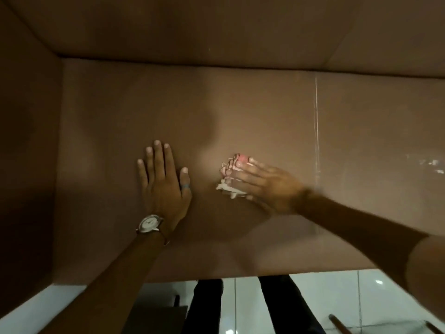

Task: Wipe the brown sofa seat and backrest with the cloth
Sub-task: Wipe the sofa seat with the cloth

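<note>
While leaning over smooth brown leather-like sofa seat (240, 104), noted left hand (163, 184) pressed flat on cushion, palm down, fingers spread and straight, holding nothing. Recorded round white-faced wristwatch on thin brown strap (149, 224) at left wrist, and narrow blue ring (186, 187) on one left finger. Observed right hand (267, 186), motion-blurred, laid palm down over small crumpled pink-and-white patterned cloth (230, 175), fingers extended across it and pressing it to seat; no closed grip seen. Located cloth near middle of seat, just right of left hand but apart from it, edges showing beyond right fingertips. Saw darker brown backrest (216, 27) rising along top of view and brown armrest panel (26, 141) at left. Marked faint pale vertical streak (316, 121) on seat right of cloth. Logged glossy white tiled floor (337, 297) below front edge of seat, with two dark-trousered legs (279, 307) standing against it.
</note>
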